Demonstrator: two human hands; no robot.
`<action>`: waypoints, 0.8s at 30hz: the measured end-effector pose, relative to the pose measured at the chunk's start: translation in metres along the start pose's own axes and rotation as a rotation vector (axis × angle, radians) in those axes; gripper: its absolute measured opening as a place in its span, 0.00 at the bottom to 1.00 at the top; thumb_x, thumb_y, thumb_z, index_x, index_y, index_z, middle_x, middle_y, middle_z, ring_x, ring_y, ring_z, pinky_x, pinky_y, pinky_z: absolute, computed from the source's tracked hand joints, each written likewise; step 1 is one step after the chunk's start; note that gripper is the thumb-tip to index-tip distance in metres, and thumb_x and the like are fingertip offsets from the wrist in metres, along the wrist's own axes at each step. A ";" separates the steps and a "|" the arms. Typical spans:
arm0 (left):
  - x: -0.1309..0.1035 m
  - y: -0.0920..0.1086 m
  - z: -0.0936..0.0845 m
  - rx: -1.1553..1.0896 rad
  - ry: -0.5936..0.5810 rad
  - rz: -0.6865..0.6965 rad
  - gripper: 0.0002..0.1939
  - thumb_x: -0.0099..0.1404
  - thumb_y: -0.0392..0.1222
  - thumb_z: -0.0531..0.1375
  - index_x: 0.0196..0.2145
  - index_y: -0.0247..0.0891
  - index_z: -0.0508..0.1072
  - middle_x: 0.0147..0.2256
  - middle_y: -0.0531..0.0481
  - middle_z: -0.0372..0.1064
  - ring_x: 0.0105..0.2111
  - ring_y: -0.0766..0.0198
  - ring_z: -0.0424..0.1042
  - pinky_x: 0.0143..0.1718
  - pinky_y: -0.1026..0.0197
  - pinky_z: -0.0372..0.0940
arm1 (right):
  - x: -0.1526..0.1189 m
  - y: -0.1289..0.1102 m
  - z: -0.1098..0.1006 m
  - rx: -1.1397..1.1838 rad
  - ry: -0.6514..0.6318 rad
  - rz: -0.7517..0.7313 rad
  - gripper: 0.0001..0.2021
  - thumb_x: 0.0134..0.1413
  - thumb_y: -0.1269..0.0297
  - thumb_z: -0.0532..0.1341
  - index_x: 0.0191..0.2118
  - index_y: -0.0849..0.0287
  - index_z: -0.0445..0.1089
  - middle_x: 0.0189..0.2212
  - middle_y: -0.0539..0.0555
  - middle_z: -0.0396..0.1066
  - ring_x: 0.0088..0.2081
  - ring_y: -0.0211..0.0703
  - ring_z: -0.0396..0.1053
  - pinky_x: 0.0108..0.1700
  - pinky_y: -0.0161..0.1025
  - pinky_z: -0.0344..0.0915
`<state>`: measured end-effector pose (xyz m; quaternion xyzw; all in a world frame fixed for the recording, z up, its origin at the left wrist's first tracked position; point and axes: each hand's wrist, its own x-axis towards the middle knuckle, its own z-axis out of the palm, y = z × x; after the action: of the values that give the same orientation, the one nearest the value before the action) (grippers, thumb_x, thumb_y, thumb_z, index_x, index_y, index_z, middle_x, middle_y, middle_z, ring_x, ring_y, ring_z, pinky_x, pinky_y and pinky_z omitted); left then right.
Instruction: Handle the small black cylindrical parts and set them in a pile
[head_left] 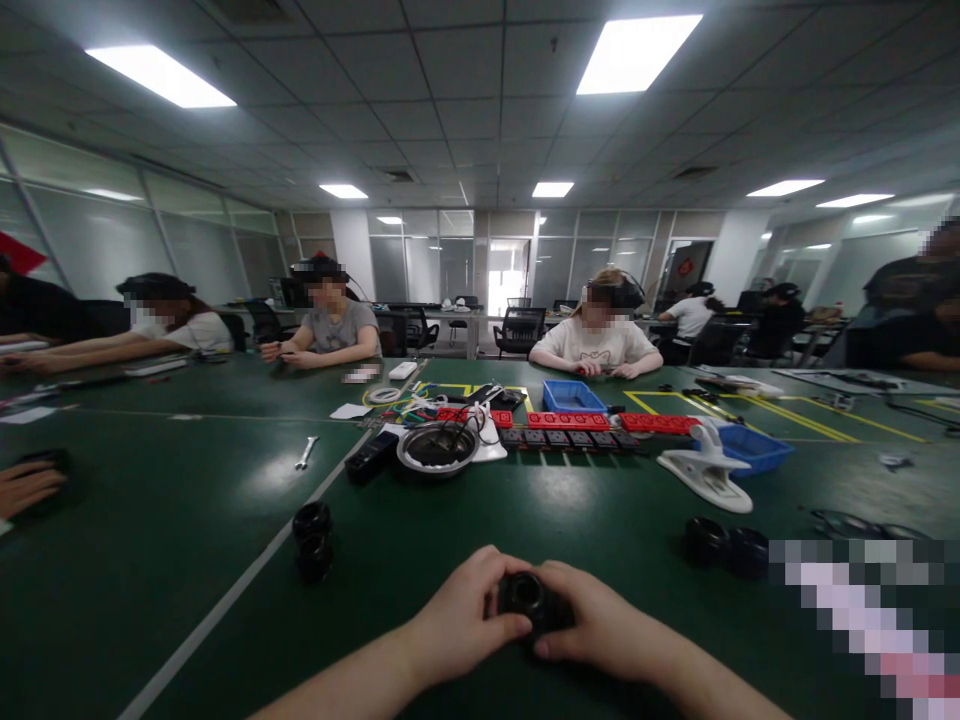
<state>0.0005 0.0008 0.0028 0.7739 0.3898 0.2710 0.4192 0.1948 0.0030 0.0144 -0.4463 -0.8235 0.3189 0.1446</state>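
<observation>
Both of my hands close around a black round part with a hole in its top (pixel 527 592), low over the green table (pixel 420 600). My left hand (pixel 469 615) grips it from the left, thumb on the near side and fingers behind. From the right, my right hand (pixel 589 610) wraps a dark portion of it; whether this is one piece or two pressed together, I cannot tell. Two similar black round parts (pixel 312 540) stand touching each other to the left. Another black pair (pixel 726 546) sits to the right.
Further back are a metal bowl (pixel 437 450), a black handheld device (pixel 373 457), red power strips (pixel 568 421), blue bins (pixel 574 397) and a white clamp base (pixel 709 475). A wrench (pixel 306 453) lies left. Co-workers sit around the table; one's hand (pixel 34 487) rests at the left edge.
</observation>
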 end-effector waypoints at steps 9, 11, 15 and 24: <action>0.000 0.004 0.009 0.063 0.090 -0.087 0.19 0.50 0.35 0.61 0.42 0.40 0.66 0.35 0.53 0.58 0.29 0.67 0.59 0.29 0.67 0.55 | 0.005 -0.006 0.016 -0.097 0.139 0.170 0.14 0.35 0.64 0.65 0.32 0.60 0.64 0.30 0.50 0.69 0.31 0.41 0.65 0.29 0.32 0.56; 0.000 0.006 0.011 0.108 0.155 -0.097 0.19 0.50 0.35 0.61 0.42 0.40 0.66 0.36 0.53 0.59 0.31 0.65 0.60 0.31 0.65 0.56 | 0.004 -0.010 0.023 -0.177 0.225 0.202 0.13 0.38 0.64 0.62 0.34 0.60 0.62 0.31 0.53 0.69 0.32 0.43 0.66 0.31 0.34 0.57; -0.001 0.010 0.009 0.136 0.132 -0.074 0.19 0.52 0.35 0.60 0.43 0.41 0.66 0.37 0.52 0.60 0.31 0.65 0.60 0.32 0.65 0.56 | 0.000 -0.012 0.021 -0.125 0.190 0.136 0.19 0.39 0.64 0.63 0.41 0.58 0.62 0.36 0.54 0.70 0.36 0.45 0.67 0.35 0.35 0.59; 0.000 0.003 -0.004 0.051 -0.044 0.000 0.22 0.52 0.35 0.61 0.45 0.46 0.66 0.35 0.55 0.56 0.29 0.68 0.59 0.29 0.68 0.55 | 0.001 0.004 -0.004 0.172 -0.076 0.045 0.17 0.37 0.72 0.63 0.40 0.59 0.68 0.33 0.48 0.70 0.33 0.40 0.66 0.33 0.32 0.60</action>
<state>-0.0009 0.0015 0.0075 0.7901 0.3873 0.2440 0.4076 0.1989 0.0067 0.0150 -0.4384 -0.7878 0.4082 0.1437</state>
